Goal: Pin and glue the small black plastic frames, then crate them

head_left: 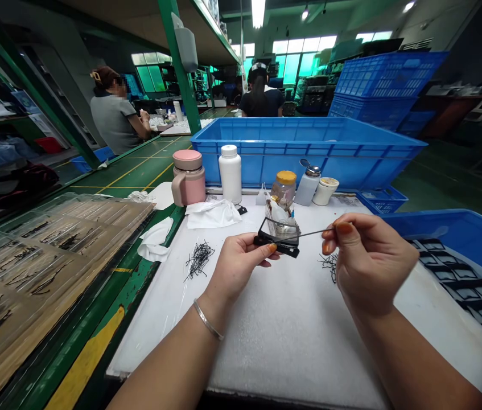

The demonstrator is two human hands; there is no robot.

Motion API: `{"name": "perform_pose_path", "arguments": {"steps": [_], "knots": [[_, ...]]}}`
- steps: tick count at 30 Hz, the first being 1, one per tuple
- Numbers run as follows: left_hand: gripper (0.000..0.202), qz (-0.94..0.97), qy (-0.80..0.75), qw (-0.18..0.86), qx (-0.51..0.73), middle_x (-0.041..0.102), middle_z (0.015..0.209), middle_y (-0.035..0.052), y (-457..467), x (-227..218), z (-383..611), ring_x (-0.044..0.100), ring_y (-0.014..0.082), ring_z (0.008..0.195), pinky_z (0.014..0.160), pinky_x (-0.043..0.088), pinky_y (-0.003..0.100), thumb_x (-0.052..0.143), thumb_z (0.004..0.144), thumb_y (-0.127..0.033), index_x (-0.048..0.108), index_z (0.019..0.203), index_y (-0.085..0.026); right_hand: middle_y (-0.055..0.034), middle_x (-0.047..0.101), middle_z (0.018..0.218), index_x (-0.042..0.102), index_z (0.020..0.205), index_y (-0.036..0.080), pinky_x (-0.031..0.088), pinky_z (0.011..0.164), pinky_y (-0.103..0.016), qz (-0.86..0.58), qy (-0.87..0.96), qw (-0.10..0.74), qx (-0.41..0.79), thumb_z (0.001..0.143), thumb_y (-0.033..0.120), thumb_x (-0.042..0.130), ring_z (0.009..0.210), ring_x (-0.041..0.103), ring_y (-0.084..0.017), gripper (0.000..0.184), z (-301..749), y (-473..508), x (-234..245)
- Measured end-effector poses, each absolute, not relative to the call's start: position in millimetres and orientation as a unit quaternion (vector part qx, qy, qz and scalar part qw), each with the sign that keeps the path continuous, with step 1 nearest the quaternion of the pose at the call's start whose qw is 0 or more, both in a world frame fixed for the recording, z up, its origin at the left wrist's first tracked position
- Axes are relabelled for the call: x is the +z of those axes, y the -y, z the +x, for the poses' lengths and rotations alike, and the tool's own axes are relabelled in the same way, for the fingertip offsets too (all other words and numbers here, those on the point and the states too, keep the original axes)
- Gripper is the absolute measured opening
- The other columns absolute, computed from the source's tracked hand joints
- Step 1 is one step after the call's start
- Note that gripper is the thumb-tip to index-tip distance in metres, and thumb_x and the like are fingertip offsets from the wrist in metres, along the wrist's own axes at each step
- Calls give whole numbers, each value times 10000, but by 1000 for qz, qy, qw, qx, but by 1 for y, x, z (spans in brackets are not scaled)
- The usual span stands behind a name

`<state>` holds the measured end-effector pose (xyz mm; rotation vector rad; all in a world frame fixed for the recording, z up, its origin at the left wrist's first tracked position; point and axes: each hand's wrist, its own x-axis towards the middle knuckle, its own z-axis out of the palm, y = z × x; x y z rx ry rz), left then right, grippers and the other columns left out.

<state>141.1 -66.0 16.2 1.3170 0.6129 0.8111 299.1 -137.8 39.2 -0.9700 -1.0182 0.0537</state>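
Observation:
My left hand [244, 253] grips a small black rectangular frame with a clear window [279, 234], holding it by its left end above the white work surface [266, 324]. Pinched between thumb and finger of my right hand [366, 256] is the end of a thin dark strip [309, 233]. The strip runs across to the frame's lower edge near my left thumb; whether it is fixed there I cannot tell. A pile of short black strips [200, 259] lies left of my left hand. Another such pile [328, 265] is partly hidden behind my right hand.
A pink mug [188, 179], white bottle [230, 173], yellow-lidded jar [284, 185] and dispenser bottle [307, 187] stand at the back before a large blue crate [309, 154]. Right, a blue bin [471, 228] holds rows of black frames. Left lies a compartmented tray [61, 245]. Two people sit beyond.

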Motion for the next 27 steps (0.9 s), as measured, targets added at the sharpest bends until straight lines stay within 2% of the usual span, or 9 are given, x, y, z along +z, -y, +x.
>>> {"name": "perform_pose_path", "arguments": {"steps": [17, 27], "knots": [[187, 578, -272, 676, 366, 721, 823, 85, 64, 15, 142, 669, 158, 773, 628, 484, 203, 687, 792, -290, 710, 872, -122, -20, 621, 646, 692, 822, 144, 435, 439, -284, -448, 458, 766, 54, 841, 181, 682, 500, 567, -138, 43, 302, 137, 37], [192, 579, -276, 674, 366, 720, 826, 90, 66, 15, 141, 670, 161, 773, 629, 482, 204, 691, 787, -292, 709, 873, -121, -19, 624, 642, 695, 830, 149, 428, 433, -289, -438, 440, 783, 32, 836, 189, 686, 504, 574, -148, 42, 303, 137, 36]]}}
